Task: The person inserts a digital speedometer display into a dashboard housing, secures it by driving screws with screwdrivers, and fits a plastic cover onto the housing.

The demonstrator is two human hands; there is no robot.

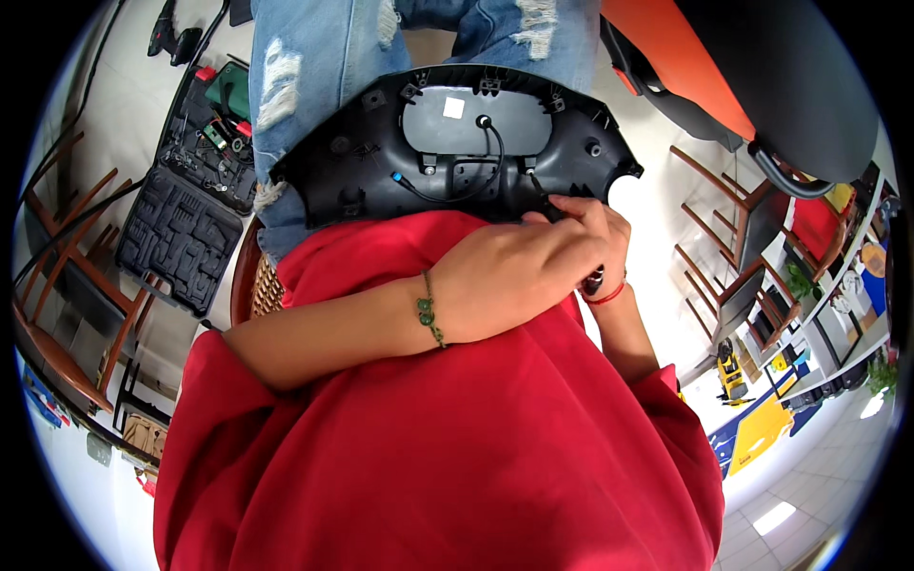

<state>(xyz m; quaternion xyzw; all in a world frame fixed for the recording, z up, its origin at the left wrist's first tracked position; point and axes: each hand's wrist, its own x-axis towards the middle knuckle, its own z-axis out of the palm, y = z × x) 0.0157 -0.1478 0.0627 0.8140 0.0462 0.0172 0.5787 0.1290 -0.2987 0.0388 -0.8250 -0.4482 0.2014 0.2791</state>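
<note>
L hand [519,271] crosses over R hand [602,249]; both curled at near-right edge of black plastic panel [457,157] lying on lap. R seems to clench small dark tool, mostly hidden. Panel prob. light, stiff, thin tabs brittle; grip by outer rim, mind loose black cable [447,186]. Beyond: open tool case [186,205] on floor to left, orange-black chair [762,86] close on right.
</note>
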